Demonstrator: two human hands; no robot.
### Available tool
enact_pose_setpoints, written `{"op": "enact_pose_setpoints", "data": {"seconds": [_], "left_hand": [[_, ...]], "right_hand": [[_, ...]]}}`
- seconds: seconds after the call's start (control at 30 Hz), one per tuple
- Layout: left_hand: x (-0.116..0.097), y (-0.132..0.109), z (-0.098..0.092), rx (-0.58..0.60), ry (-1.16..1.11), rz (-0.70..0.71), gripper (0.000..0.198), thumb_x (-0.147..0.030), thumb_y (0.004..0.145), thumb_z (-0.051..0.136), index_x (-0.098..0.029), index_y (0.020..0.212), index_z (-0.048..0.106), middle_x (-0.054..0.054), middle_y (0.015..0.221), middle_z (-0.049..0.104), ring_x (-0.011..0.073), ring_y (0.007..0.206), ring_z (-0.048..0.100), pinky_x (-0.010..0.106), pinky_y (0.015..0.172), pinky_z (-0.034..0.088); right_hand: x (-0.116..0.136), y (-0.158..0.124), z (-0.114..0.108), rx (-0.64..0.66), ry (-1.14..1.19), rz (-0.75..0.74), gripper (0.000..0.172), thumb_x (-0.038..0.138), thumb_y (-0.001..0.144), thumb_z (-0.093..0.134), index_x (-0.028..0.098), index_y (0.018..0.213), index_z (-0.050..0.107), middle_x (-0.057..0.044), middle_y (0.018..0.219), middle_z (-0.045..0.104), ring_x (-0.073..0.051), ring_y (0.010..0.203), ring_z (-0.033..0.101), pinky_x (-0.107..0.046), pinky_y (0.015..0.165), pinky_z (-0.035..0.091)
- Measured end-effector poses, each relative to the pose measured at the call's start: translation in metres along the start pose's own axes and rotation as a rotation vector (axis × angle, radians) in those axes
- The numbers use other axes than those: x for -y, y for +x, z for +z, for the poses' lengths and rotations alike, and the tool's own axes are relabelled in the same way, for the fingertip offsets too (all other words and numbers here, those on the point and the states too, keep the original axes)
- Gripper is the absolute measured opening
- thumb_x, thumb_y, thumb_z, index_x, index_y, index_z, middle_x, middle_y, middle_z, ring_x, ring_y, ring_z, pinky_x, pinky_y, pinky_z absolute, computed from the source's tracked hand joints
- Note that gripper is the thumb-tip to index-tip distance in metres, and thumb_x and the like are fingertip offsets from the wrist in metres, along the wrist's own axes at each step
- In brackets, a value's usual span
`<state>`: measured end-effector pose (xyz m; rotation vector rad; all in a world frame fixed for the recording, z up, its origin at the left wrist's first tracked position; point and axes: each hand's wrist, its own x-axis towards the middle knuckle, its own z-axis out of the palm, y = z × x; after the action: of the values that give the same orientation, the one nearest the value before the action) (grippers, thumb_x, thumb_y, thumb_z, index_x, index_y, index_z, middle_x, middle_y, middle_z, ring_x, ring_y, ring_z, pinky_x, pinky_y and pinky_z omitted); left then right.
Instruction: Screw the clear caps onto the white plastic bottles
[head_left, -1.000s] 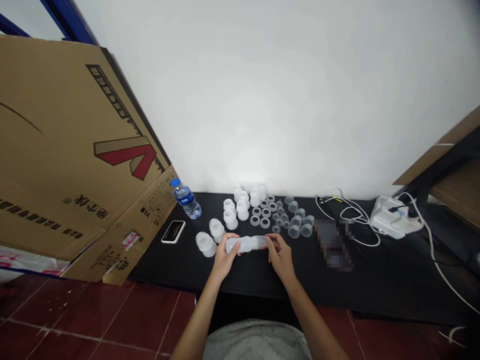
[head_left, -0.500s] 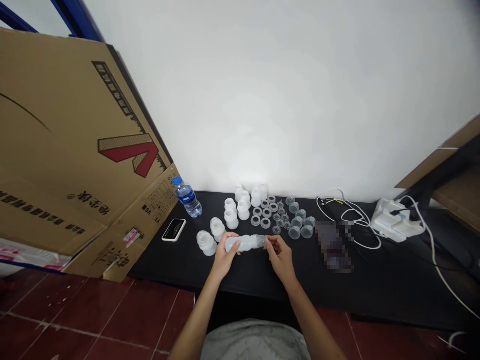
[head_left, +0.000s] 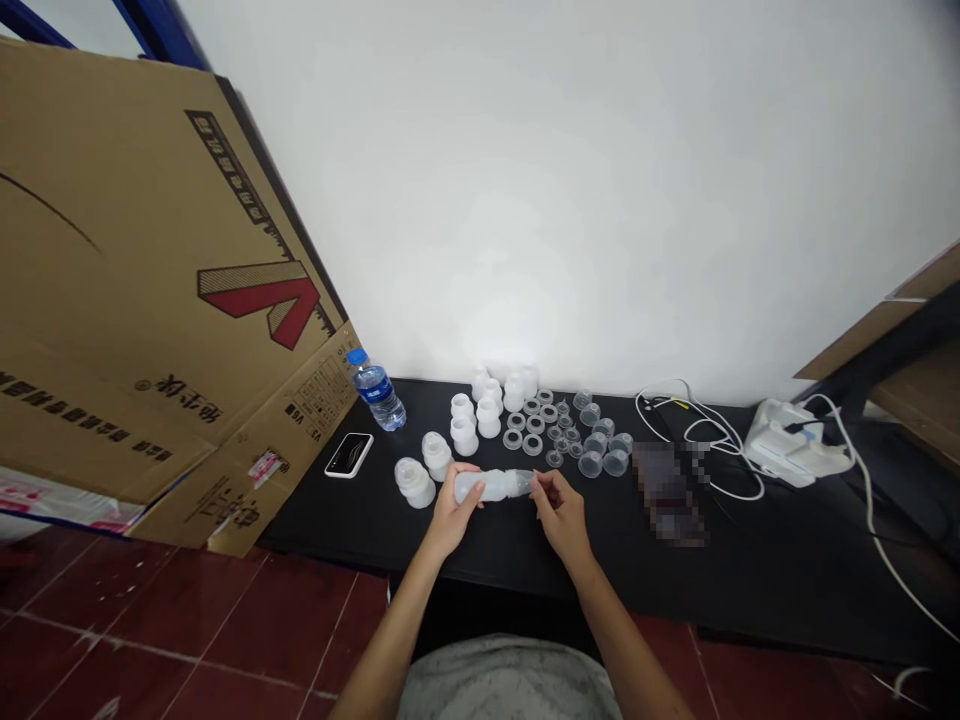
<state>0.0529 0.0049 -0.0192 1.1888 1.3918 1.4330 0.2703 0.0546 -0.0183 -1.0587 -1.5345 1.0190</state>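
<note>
White bottle (head_left: 491, 487) held over the near part of the black table (head_left: 517, 552), between the two hands. Long axis runs left to right, about level, roughly along the table edge. Left hand (head_left: 454, 508) is wrapped around the base end, thumb on the near side. Right hand (head_left: 559, 508) has its fingertips closed on the tip of the clear end piece (head_left: 523, 484), apparently pinching it; pull direction along the axis cannot be told.

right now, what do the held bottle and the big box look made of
The held bottle: probably plastic, smooth and milky white, with a see-through end that suggests moulded plastic too. The big box: most likely cardboard, matte brown, judging by its creases and printing.
</note>
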Motion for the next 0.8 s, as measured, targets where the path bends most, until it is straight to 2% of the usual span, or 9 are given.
{"op": "enact_pose_setpoints", "data": {"seconds": [0.3,0.53,0.6,0.73,0.8], "left_hand": [[-0.003,-0.005,-0.001,0.04,0.073,0.036,0.036,-0.055,0.105,0.06,-0.023,0.122,0.055,0.004,0.114,0.067,0.0137,0.073,0.067,0.033,0.078,0.058],[-0.004,-0.008,0.0,0.044,0.077,0.085,0.035,-0.054,0.107,0.056,-0.023,0.123,0.054,0.006,0.122,0.063,0.0131,0.073,0.064,0.034,0.077,0.058],[-0.002,-0.01,0.001,0.041,0.137,0.099,0.035,-0.054,0.108,0.054,-0.023,0.126,0.053,0.007,0.12,0.065,0.0153,0.077,0.067,0.035,0.08,0.059],[-0.007,-0.015,0.004,0.049,0.382,0.214,0.037,-0.047,0.107,0.06,-0.024,0.134,0.055,0.011,0.123,0.068,0.0257,0.107,0.071,0.041,0.095,0.058],[-0.013,-0.016,0.006,0.09,0.482,0.296,0.037,-0.043,0.106,0.063,-0.025,0.137,0.056,0.011,0.127,0.068,0.0279,0.117,0.069,0.044,0.101,0.056]], "right_hand": [[0.003,-0.002,-0.001,0.017,-0.087,-0.046,0.034,0.054,0.103,0.064,0.022,0.092,0.066,0.0,0.072,0.064,-0.016,0.059,0.061,-0.025,0.056,0.05],[0.003,-0.002,0.0,0.04,-0.069,-0.062,0.032,0.053,0.103,0.066,0.022,0.092,0.064,0.0,0.076,0.066,-0.017,0.062,0.064,-0.026,0.06,0.054],[0.003,-0.003,0.003,-0.019,-0.027,-0.08,0.029,0.051,0.104,0.066,0.022,0.103,0.067,-0.001,0.081,0.068,-0.017,0.066,0.066,-0.028,0.062,0.057],[0.005,-0.005,0.007,-0.173,-0.077,-0.14,0.039,0.045,0.107,0.062,0.022,0.138,0.065,-0.005,0.096,0.071,-0.02,0.078,0.069,-0.031,0.068,0.06],[0.007,-0.007,0.007,-0.209,-0.136,-0.183,0.042,0.041,0.108,0.06,0.022,0.146,0.062,-0.007,0.101,0.072,-0.02,0.081,0.07,-0.031,0.069,0.061]]}}
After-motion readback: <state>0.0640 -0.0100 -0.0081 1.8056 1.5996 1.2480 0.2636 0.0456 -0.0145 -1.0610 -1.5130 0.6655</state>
